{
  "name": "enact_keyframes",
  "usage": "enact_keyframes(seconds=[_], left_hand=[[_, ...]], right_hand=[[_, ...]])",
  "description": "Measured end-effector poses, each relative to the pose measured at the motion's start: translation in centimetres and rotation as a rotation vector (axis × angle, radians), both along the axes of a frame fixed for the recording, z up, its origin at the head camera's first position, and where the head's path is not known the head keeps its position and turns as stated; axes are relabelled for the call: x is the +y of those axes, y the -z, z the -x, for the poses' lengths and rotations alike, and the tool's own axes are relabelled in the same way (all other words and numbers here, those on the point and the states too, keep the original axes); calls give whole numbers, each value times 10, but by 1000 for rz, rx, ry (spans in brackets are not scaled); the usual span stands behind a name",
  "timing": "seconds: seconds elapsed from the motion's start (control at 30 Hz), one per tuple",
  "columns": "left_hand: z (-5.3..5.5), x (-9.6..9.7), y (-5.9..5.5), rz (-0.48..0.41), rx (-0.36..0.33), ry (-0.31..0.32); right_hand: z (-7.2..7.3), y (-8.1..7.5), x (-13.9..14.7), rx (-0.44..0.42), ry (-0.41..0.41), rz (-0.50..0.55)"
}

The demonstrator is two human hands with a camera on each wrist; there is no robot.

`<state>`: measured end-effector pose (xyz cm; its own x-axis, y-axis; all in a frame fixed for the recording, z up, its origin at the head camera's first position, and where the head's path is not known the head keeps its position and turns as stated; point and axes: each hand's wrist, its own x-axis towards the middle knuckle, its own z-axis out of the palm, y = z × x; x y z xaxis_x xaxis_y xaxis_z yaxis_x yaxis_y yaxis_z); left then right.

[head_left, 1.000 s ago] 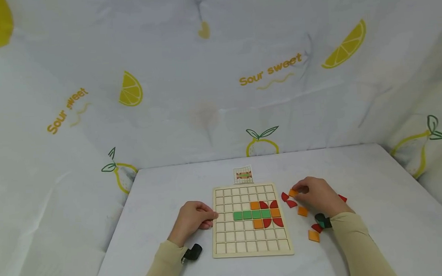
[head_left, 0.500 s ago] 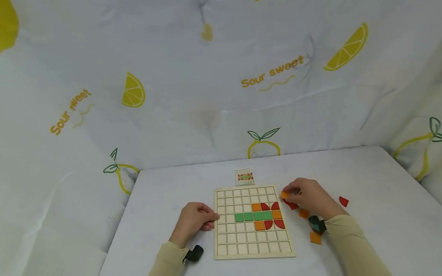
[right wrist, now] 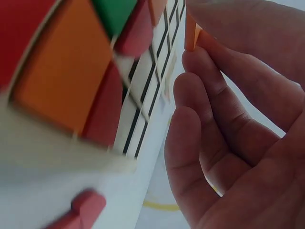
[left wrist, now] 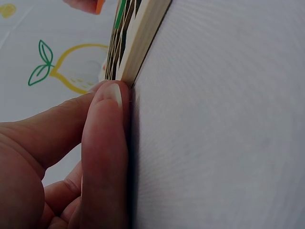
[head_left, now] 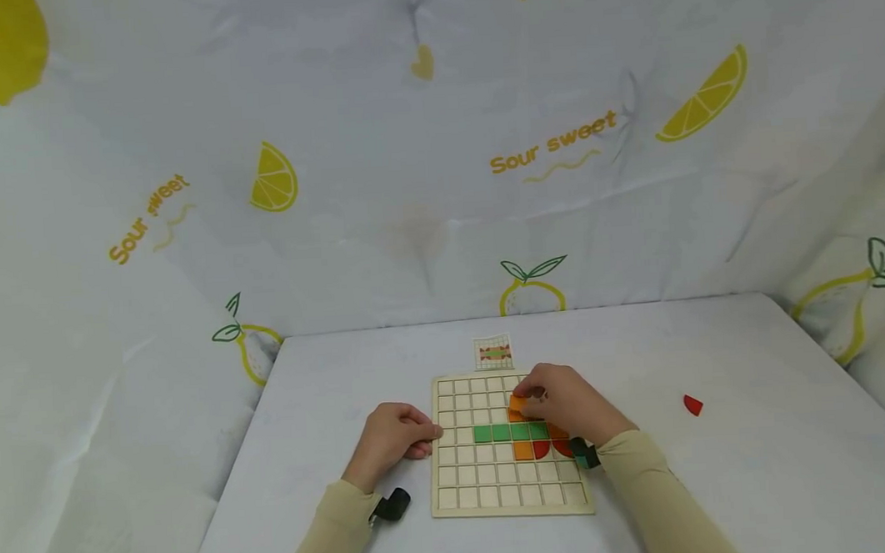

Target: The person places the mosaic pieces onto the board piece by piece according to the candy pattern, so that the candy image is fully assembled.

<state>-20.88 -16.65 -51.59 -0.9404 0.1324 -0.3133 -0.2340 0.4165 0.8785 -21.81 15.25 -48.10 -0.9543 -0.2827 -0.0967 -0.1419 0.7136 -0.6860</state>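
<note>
A wooden grid board [head_left: 468, 476] lies on the table between the hands. My left hand [head_left: 391, 442] pinches its left edge with thumb and fingertips; the left wrist view shows the thumb against the board's side [left wrist: 143, 43]. My right hand [head_left: 572, 399] holds an orange square tile [right wrist: 190, 34] between thumb and finger, over the upper right part of the board. Green tiles [head_left: 502, 433] form a row across the board. Below that row sit an orange tile [head_left: 522, 450] and red quarter-round pieces [head_left: 542, 449]. The right hand covers several cells and pieces.
A small printed pattern card [head_left: 493, 353] lies beyond the board's far edge. One red piece [head_left: 693, 404] lies apart on the right of the table. Loose red pieces [right wrist: 90, 205] rest beside the board in the right wrist view.
My right hand has moved left from the loose pieces beside the board to above the board, carrying the orange tile. The left hand stays at the board's left edge.
</note>
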Motion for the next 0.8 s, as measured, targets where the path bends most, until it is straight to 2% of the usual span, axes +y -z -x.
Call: enact_keyframes(seconds=[0.23,0.8], left_hand=[[0,0,0,6,7,3],[1,0,0,6,2,-2]], right_hand=[[-1,3,-18,56,-79,-16],[3,10,-29,76,-92,-74]])
